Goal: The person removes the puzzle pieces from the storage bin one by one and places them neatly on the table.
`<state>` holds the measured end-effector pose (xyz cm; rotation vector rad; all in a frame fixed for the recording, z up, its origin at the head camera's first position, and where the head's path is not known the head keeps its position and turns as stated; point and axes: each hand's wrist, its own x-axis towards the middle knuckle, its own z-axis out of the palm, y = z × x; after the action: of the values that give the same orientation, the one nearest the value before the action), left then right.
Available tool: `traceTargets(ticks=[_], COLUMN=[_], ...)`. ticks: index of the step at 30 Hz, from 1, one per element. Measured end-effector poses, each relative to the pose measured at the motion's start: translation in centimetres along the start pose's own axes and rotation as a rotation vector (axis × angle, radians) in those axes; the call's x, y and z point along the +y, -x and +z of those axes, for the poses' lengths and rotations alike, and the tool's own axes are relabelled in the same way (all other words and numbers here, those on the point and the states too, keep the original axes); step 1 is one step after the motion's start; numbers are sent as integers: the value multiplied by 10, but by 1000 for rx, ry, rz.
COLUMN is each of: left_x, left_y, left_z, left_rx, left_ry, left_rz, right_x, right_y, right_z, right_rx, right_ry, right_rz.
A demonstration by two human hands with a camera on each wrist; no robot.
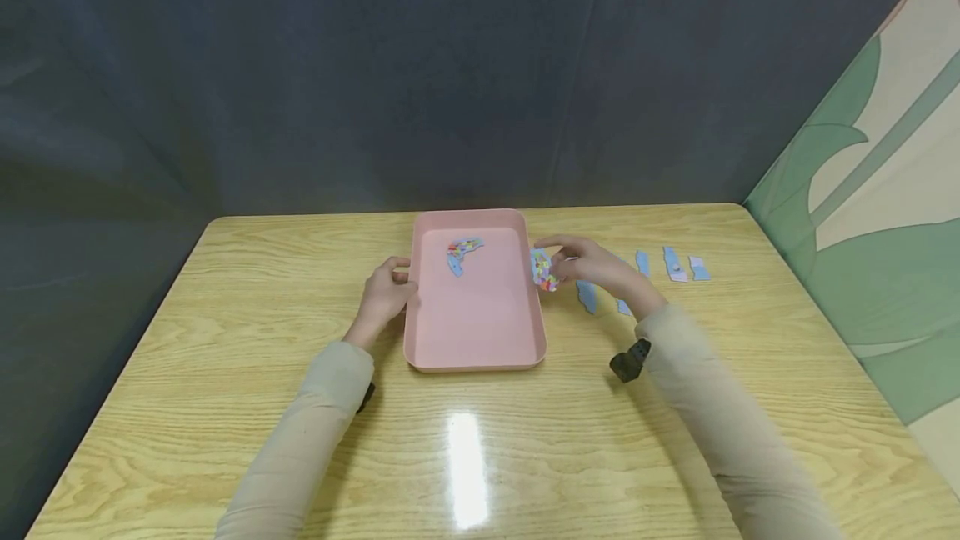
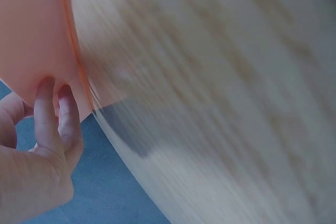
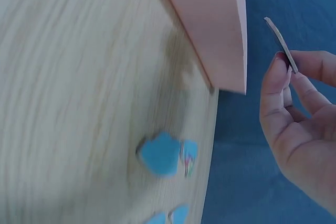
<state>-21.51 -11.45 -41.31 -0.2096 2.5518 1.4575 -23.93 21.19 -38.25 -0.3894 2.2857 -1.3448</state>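
A pink tray (image 1: pixel 480 307) lies on the wooden table. My left hand (image 1: pixel 386 294) is at its left side; in the left wrist view the fingers (image 2: pixel 47 111) press on the outer wall while the thumb goes behind the rim, pinching it. Inside the tray, towards the upper left, lies a curved puzzle piece (image 1: pixel 455 261) with a multicoloured pattern and blue edge. My right hand (image 1: pixel 588 263) pinches another multicoloured puzzle piece (image 1: pixel 543 271) beside the tray's right rim. Seen edge-on in the right wrist view, that thin piece (image 3: pixel 282 45) is between thumb and fingers, above the table.
Several blue puzzle pieces lie on the table right of the tray, among them one near the tray (image 1: pixel 587 297) and one farther right (image 1: pixel 674 263). A dark cloth (image 1: pixel 390 73) hangs behind the table (image 1: pixel 285 273). A patterned panel (image 1: pixel 885 215) stands at the right.
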Motion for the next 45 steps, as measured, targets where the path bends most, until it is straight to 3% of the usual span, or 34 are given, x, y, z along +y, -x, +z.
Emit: traceTargets(ticks=[12,21,33,45], left_x=[1,0,0,1], left_y=[0,-1,-1,-2], left_z=[1,1,1,1], left_rx=[-9,-7,-13,-9], left_ry=[18,18,21,12], left_rz=[-30,-29,-40,-53], right_x=[21,37,67,88], right_y=[36,58,82,92], right_z=[-41,-61,-77,-83], right_rx=[124,182,153,123], right_ry=[36,83,62,32], right_rz=[37,107,161,187])
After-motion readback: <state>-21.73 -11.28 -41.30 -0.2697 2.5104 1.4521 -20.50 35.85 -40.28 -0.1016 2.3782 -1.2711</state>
